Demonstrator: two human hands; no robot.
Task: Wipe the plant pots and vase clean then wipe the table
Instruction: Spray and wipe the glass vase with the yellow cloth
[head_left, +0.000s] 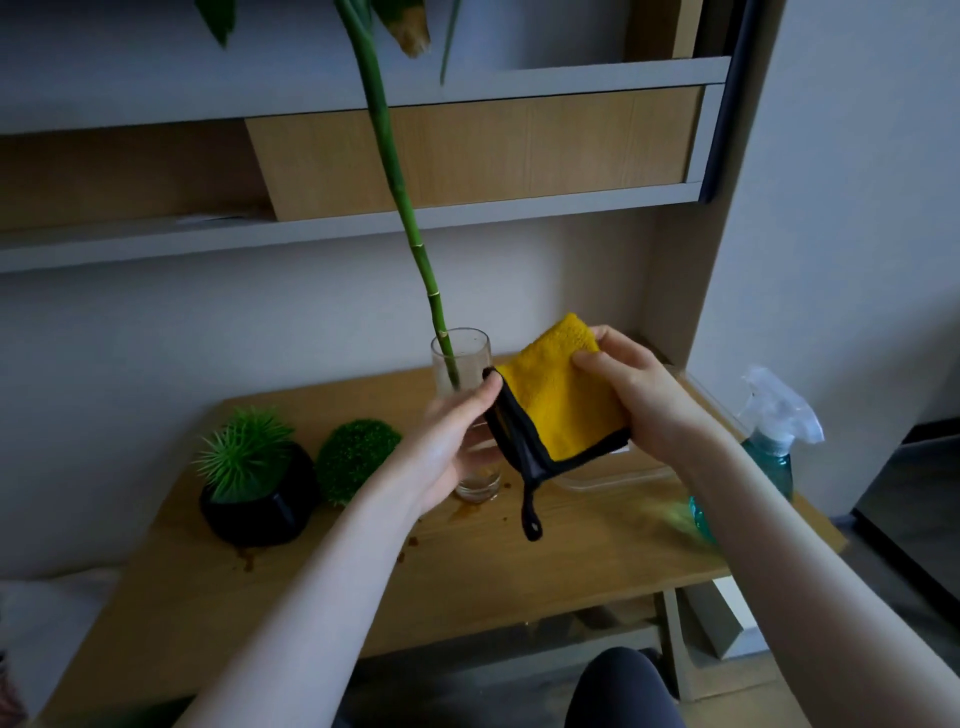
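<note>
Early stage, judged: both hands pinch the yellow cloth (558, 402), left hand (457, 441) at its black-trimmed edge, right hand (631, 395) at the top corner, just before the glass vase (462, 410), while brown stains (470, 512) remain on the table (571, 561) and the black pot (260, 512) looks unwiped.

A teal spray bottle (768, 457) with a clear trigger head stands at the right edge. A clear plastic tray (623, 475) lies beside it. Above hangs a grey-framed wooden shelf unit (467, 156) (papers blurred).
</note>
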